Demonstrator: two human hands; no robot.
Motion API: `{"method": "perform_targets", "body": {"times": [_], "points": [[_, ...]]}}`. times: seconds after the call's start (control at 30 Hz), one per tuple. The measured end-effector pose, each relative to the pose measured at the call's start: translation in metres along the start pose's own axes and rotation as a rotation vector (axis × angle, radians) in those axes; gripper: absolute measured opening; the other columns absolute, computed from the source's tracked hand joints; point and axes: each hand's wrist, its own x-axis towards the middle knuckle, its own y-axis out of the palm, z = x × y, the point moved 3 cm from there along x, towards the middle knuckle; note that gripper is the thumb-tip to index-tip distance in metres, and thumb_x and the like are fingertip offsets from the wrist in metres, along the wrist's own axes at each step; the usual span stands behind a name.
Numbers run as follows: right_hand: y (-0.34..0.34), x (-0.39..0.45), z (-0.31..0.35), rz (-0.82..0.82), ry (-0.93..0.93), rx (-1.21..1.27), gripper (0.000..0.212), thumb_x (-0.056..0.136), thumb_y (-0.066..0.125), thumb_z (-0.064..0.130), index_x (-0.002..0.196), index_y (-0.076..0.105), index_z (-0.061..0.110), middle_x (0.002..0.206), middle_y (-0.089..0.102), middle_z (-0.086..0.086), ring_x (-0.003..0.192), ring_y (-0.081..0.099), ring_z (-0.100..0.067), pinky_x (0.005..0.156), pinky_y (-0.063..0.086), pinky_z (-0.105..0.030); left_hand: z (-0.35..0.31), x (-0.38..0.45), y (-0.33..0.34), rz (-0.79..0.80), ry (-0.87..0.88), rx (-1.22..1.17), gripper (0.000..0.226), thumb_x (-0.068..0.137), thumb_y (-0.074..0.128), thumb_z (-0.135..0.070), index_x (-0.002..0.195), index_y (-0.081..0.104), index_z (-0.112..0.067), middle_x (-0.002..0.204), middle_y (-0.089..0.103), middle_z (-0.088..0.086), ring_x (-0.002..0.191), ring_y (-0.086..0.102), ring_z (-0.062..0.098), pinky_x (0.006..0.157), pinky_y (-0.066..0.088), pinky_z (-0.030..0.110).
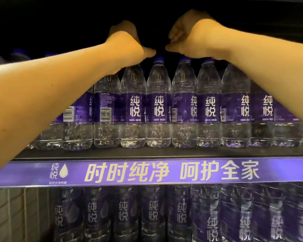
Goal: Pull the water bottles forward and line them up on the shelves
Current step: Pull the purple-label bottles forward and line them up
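Clear glossy plastic water bottles (158, 109), faceted walls catching highlights; purple caps (158, 59) smooth plastic. Glossy purple film labels (158, 107). Matt dark shelf (147, 152). Shiny purple printed edge strip (147, 172). Lower packs (252, 215) in wrinkled glossy shrink-wrap.

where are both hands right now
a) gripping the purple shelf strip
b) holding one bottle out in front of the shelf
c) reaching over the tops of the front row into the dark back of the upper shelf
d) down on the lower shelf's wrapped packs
c: the left hand and right hand are both past the caps of the front row of bottles, in the dark space above and behind them.
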Motion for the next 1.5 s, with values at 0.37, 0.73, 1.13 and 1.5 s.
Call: {"method": "perform_targets", "body": {"times": [0.37, 0.73, 1.13, 1.5], "points": [[-0.006, -0.013, -0.037, 0.268, 0.028, 0.073, 0.045, 0.088, 0.066, 0.046, 0.129, 0.058, 0.029, 0.102, 0.059, 0.017, 0.098, 0.057, -0.010, 0.088, 0.046, -0.030, -0.033, 0.011, 0.032, 0.082, 0.087, 0.208, 0.036, 0.081, 0.080, -0.031, 0.111, 0.068, -0.016, 0.108, 0.067, -0.001, 0.094, 0.061, 0.019, 0.082, 0.050, 0.030], [0.007, -0.007, -0.027, 0.150, 0.026, -0.031, 0.031, 0.080, 0.078, 0.034, 0.104, 0.066, 0.020, 0.084, 0.061, 0.003, 0.071, 0.058, -0.014, 0.062, 0.047, -0.023, -0.034, 0.011, 0.030, 0.090, 0.044, 0.278, 0.036, 0.076, 0.084, -0.022, 0.105, 0.071, -0.007, 0.110, 0.068, 0.008, 0.102, 0.064, 0.027, 0.093, 0.053, 0.043], [0.002, -0.015, -0.020, 0.070, 0.016, -0.082, 0.049, 0.086, 0.068, 0.044, 0.126, 0.059, 0.017, 0.122, 0.062, -0.007, 0.110, 0.059, -0.026, 0.087, 0.049, -0.033, -0.027, 0.004, 0.020, 0.033, 0.089, 0.141, 0.032, 0.083, 0.076, -0.030, 0.108, 0.069, -0.013, 0.106, 0.070, 0.005, 0.098, 0.066, 0.021, 0.089, 0.056, 0.040], [0.016, -0.012, 0.025, -0.012, -0.093, 0.183, 0.040, 0.086, 0.066, 0.047, 0.115, 0.059, 0.020, 0.105, 0.062, -0.003, 0.098, 0.060, -0.024, 0.083, 0.051, -0.037, 0.037, -0.018, -0.072, -0.090, -0.012, 0.319, 0.033, 0.083, 0.073, -0.038, 0.105, 0.067, -0.014, 0.105, 0.068, 0.007, 0.097, 0.064, 0.022, 0.081, 0.054, 0.034]]}}
